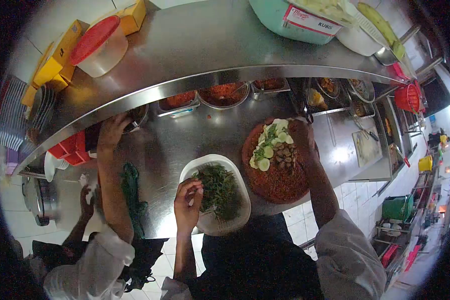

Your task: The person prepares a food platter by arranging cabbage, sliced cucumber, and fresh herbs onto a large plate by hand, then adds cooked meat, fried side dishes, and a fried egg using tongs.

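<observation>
A white tub [187, 170] of chopped green leaves [220, 192] stands at the counter's front edge. Over its left side is my left hand [189, 196], fingers curled together in a pinch; what they hold, if anything, I cannot make out. To the right lies a wide round dish [270, 187] covered in red, grainy paste. Pale green cucumber slices [267, 147] and a pile of brown chunks [286, 156] rest on it. At the dish's far right edge is my right hand [301, 134], dark and blurred, its fingers not clear.
Another person's hand [116, 131] reaches to the shelf's underside at left. A dark green cloth-like thing [131, 195] lies beside that arm. Pans of red sauce [224, 94] line the back. A steel shelf [200, 45] overhangs the counter. A cutting board [366, 149] lies right.
</observation>
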